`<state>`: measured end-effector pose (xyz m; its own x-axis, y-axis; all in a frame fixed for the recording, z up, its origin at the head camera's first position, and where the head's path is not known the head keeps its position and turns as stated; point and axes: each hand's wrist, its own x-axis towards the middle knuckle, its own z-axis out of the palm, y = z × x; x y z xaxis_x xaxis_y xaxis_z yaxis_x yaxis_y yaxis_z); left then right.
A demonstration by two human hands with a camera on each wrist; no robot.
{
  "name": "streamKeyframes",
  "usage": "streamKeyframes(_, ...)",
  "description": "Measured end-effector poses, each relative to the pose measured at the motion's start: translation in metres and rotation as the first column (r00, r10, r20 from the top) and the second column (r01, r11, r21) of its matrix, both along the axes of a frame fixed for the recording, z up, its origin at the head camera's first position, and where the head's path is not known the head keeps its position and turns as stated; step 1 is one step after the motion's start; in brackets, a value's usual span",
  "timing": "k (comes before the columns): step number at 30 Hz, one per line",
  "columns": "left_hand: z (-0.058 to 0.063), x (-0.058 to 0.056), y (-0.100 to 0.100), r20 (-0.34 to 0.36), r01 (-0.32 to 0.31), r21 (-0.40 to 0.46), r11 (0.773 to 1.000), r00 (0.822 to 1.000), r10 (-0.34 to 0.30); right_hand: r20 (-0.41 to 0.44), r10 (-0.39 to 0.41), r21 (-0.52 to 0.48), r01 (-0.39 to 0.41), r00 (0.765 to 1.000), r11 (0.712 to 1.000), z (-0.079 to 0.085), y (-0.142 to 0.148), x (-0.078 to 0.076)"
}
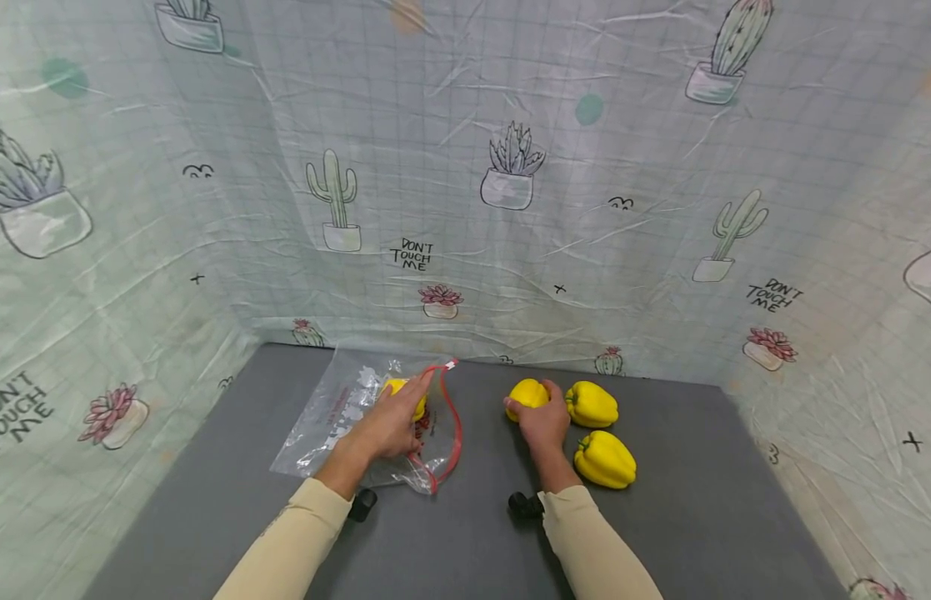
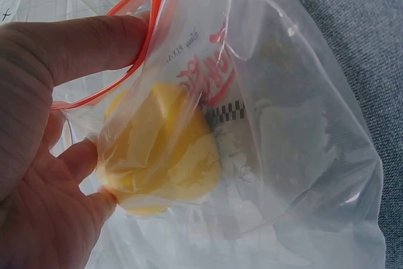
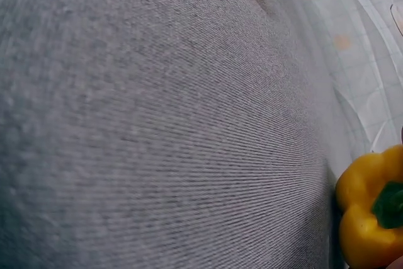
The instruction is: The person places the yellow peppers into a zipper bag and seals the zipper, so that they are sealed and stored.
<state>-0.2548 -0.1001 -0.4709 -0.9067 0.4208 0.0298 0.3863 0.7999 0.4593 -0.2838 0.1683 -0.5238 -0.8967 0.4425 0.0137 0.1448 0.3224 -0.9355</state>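
A clear plastic zip bag (image 1: 315, 442) with a red zip edge lies on the left half of the table, its mouth facing right. Inside it sits a yellow bell pepper (image 2: 164, 149). My left hand (image 1: 390, 425) holds the bag at its mouth, thumb at the red edge (image 2: 156, 4) and the other fingers beside the bagged pepper. On the right, my right hand (image 1: 546, 421) grips another yellow bell pepper (image 1: 527, 393), thumb and fingers around its sides. That pepper's green stem (image 3: 389, 206) shows in the right wrist view, where most of the hand is out of frame.
Two more yellow bell peppers lie right of my right hand, one at the back (image 1: 593, 404) and one nearer (image 1: 606, 460). The grey table (image 1: 705, 500) is bounded by hanging cactus-print sheeting (image 1: 465, 167) at the back and sides.
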Motion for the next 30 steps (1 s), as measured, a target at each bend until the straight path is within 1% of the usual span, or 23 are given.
streamKeyframes(6, 0.000, -0.001, 0.002, -0.009, 0.005, 0.000, 1.000, 1.000, -0.005, -0.003, 0.016, 0.011, -0.016, 1.000, 1.000, 0.005, -0.001, 0.007)
streamKeyframes(10, 0.000, 0.000, 0.004, 0.012, 0.002, -0.002, 1.000, 1.000, -0.002, -0.010, 0.025, 0.026, -0.025, 1.000, 0.999, 0.009, -0.002, 0.011)
streamKeyframes(16, -0.001, 0.001, 0.003, 0.008, -0.005, 0.005, 1.000, 1.000, 0.005, -0.027, 0.056, 0.044, -0.055, 0.998, 0.998, 0.015, -0.006, 0.019)
streamKeyframes(21, 0.000, 0.000, 0.003, 0.008, -0.011, -0.009, 1.000, 1.000, 0.011, -0.040, 0.085, 0.049, -0.083, 0.996, 0.995, 0.020, -0.012, 0.026)
streamKeyframes(30, 0.004, -0.003, 0.003, 0.020, -0.019, -0.007, 1.000, 1.000, 0.019, -0.061, 0.114, -0.004, -0.114, 0.992, 0.993, 0.028, -0.023, 0.034)
